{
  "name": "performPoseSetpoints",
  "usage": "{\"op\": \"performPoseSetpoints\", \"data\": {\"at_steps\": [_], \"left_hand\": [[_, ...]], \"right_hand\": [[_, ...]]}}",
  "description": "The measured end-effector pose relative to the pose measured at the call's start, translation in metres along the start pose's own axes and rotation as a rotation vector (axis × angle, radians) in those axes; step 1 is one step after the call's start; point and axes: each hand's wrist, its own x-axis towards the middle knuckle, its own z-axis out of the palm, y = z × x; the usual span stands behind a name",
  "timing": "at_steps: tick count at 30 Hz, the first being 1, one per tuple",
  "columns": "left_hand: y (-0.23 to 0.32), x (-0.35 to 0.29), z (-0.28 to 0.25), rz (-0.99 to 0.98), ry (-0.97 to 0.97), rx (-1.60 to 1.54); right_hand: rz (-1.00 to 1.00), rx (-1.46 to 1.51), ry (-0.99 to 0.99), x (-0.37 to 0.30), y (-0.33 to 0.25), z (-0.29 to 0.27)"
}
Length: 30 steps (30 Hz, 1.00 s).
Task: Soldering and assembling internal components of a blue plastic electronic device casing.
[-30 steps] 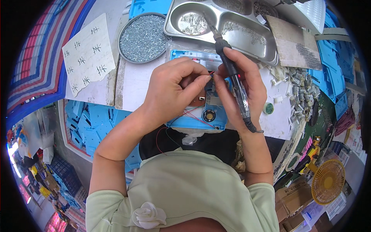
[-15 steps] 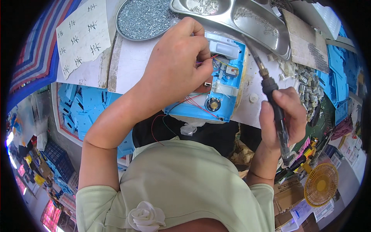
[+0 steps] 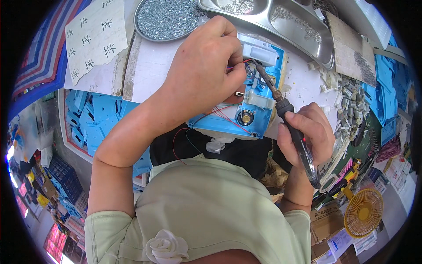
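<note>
A light blue plastic housing (image 3: 259, 118) lies on the work surface, with thin wires, a round black part (image 3: 245, 117) and a white block (image 3: 259, 56) inside. Over its left half, my left hand (image 3: 206, 61) is closed, thumb and forefinger pinching a thin red wire (image 3: 247, 60). That hand hides part of the housing. In my right hand (image 3: 312, 136) is a soldering iron (image 3: 295, 125) with a black handle. Its tip reaches into the upper part of the housing, close to the pinched wire; whether they touch I cannot tell. More red wires (image 3: 222, 116) loop over the near edge.
A round tray of small screws (image 3: 165, 20) and a metal compartment tray (image 3: 303, 37) stand at the back. Blue plastic parts (image 3: 99, 119) fill a bin at left. Small grey parts (image 3: 351, 103) are heaped at right, beyond the iron. A yellow fan (image 3: 363, 213) sits lower right.
My right hand has moved left with the soldering iron, bringing its tip from right of the housing to the wire by my left fingers. My left hand has stayed nearly still, pinching.
</note>
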Motion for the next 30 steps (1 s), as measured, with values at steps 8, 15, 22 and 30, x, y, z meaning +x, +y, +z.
{"op": "performPoseSetpoints", "data": {"at_steps": [8,15,22,30], "left_hand": [[0.002,0.0,-0.001,-0.066,-0.021,-0.039],[0.002,0.0,-0.001,-0.072,-0.02,-0.041],[0.002,0.001,-0.003,-0.062,-0.031,-0.02],[0.002,0.006,-0.008,-0.068,-0.101,-0.002]], "right_hand": [[-0.067,-0.083,-0.054,0.001,0.003,-0.001],[-0.052,-0.037,-0.053,-0.001,0.003,-0.008],[-0.05,0.038,-0.034,0.001,0.007,-0.014],[-0.046,0.027,-0.035,-0.001,0.01,-0.018]]}}
